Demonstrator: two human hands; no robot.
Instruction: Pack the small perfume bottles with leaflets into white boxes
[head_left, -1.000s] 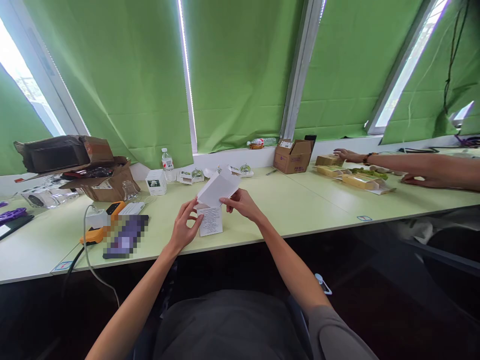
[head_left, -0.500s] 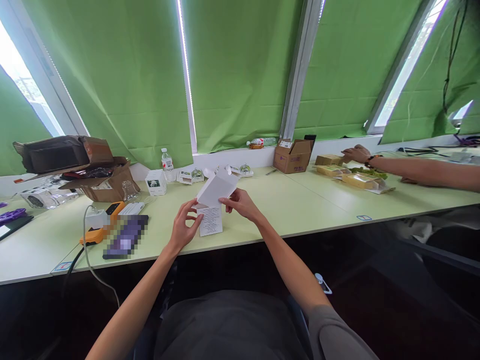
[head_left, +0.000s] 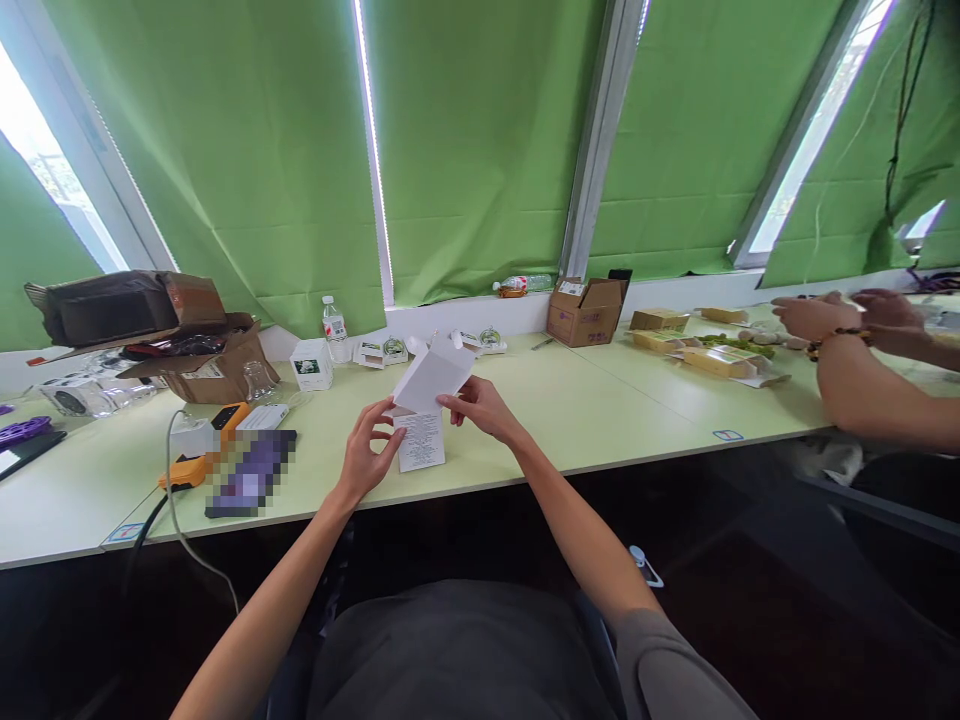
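Held just above the table's front part is a white cardboard box (head_left: 433, 374), tilted, with plain white panels upward. Its lower panel (head_left: 421, 443) carries small dark printed text and faces me. My left hand (head_left: 367, 452) is closed on the box's left edge, near the fold between the plain and printed parts. On the opposite side, my right hand (head_left: 481, 406) pinches the edge with thumb and fingers. Whether anything is inside the box, I cannot tell.
Left of me lie a blurred phone (head_left: 251, 474), an orange-and-black device (head_left: 191, 470) and a cable. Behind stand a small white box (head_left: 311, 365), a bottle (head_left: 334, 325) and brown cartons (head_left: 210, 370). A co-worker's hands (head_left: 832, 318) are at right, near yellow boxes (head_left: 720, 360).
My hands and the white box stay nearly still. The co-worker's hand has drawn back to the right from the yellow boxes, and both of that person's hands now show close together.
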